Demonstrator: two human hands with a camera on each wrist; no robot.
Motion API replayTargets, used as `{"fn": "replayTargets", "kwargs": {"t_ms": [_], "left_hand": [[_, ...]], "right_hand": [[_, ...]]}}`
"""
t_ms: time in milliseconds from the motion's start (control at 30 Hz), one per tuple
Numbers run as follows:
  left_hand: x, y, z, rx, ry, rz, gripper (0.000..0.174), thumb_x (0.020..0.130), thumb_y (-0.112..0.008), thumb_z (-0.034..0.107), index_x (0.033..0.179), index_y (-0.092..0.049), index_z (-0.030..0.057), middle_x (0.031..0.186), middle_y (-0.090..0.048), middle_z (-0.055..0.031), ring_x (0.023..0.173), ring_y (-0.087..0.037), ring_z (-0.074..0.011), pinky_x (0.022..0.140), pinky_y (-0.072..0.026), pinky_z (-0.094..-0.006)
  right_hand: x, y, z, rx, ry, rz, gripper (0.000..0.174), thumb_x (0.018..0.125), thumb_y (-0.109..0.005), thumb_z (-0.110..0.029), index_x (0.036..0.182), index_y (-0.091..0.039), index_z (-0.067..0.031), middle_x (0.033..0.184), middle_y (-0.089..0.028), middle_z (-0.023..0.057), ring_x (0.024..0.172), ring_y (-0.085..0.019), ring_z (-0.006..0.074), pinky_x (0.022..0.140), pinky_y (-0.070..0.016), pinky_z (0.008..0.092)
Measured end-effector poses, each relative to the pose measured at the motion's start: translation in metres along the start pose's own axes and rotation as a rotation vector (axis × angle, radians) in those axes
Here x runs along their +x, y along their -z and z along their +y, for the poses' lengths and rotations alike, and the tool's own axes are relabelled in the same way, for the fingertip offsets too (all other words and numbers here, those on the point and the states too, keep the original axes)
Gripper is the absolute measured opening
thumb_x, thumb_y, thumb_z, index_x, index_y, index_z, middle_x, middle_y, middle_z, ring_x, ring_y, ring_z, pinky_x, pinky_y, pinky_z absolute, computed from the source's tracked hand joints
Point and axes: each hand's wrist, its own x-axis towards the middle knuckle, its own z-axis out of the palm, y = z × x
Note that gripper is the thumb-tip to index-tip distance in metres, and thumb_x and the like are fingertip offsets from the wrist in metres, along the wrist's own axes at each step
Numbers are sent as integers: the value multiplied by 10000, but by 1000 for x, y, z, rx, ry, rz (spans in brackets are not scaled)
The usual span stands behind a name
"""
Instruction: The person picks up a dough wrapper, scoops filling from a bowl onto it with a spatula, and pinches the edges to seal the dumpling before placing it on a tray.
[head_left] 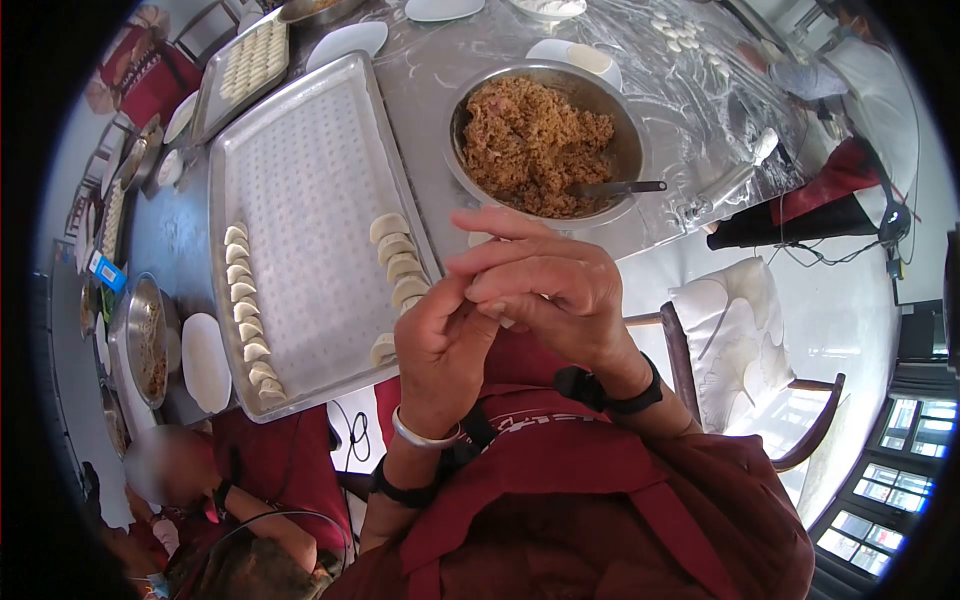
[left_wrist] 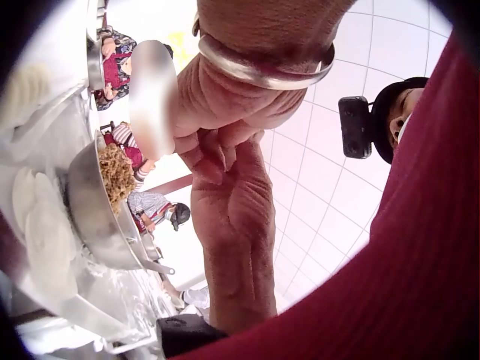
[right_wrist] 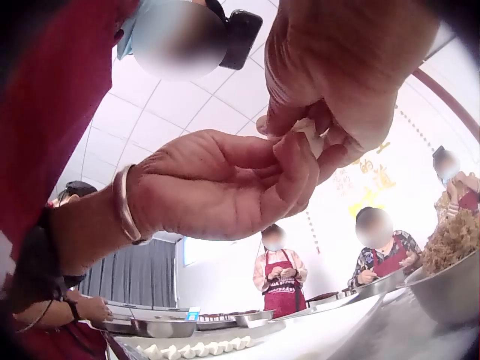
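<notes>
Both hands meet at chest height, above the near right corner of a metal tray (head_left: 330, 380). Between their fingertips they pinch a dumpling (right_wrist: 306, 133), its pale dough mostly hidden by the fingers. My left hand (head_left: 445, 345), with a silver bangle at the wrist, holds it from the left side. From the right, my right hand (head_left: 560, 285) curls over it, thumb and fingers close together. Shaped dumplings stand in the tray in a left row (head_left: 243, 305) and a right row (head_left: 400, 262). Beyond the hands, a steel bowl (head_left: 638, 150) holds brown filling (head_left: 530, 135) and a spoon (head_left: 630, 187).
Another tray of dumplings (head_left: 255, 60) lies at the far left, near white plates (head_left: 350, 42). Pale round wrappers (left_wrist: 45, 232) lie beside the bowl. A chair (head_left: 740, 340) stands at the right. A seated person (head_left: 270, 480) is close on the left; others work around the table.
</notes>
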Motion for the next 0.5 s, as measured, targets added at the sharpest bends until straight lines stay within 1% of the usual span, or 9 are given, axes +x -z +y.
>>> {"fn": "replayTargets", "kwargs": {"t_ms": [100, 200, 300, 400, 500], "left_hand": [[-3, 4, -5, 81, -30, 36, 288, 976, -567, 20, 1244, -574, -86, 932, -668, -56, 851, -627, -94, 759, -520, -237], [-4, 6, -6, 143, -58, 24, 358, 976, -580, 28, 1314, -537, -80, 964, -662, -50, 880, -617, -86, 783, -515, -234], [-3, -5, 2, -63, -47, 53, 343, 963, -641, 107, 1244, -573, -77, 1138, -643, -76, 1031, -599, -125, 895, -490, -261], [-6, 3, -2, -46, -58, -28, 366, 962, -654, 139, 1247, -573, -76, 1125, -640, -67, 1024, -593, -120, 888, -489, -258], [-7, 2, -4, -13, -53, 36, 354, 960, -659, 147, 1228, -585, -73, 1101, -639, -58, 1016, -586, -112, 881, -488, -252]], "right_hand": [[0, -5, -8, 153, -129, 78, 237, 767, -762, -124, 989, -730, -45, 1100, -722, 102, 1264, -561, 338, 995, -488, 440], [0, -6, -8, 158, -123, 86, 254, 760, -767, -128, 999, -739, -48, 1119, -719, 97, 1285, -541, 336, 999, -488, 424], [-2, -6, -2, 169, -71, 66, 219, 760, -766, -130, 960, -745, -44, 1119, -719, 99, 1278, -547, 338, 1002, -486, 427], [-1, -1, 0, 47, -14, -14, 202, 761, -764, -127, 945, -750, -44, 1127, -717, 103, 1277, -548, 343, 1003, -486, 431], [1, -4, -1, 74, -3, -14, 214, 749, -769, -114, 951, -750, -46, 1114, -722, 100, 1272, -552, 345, 996, -492, 437]]}}
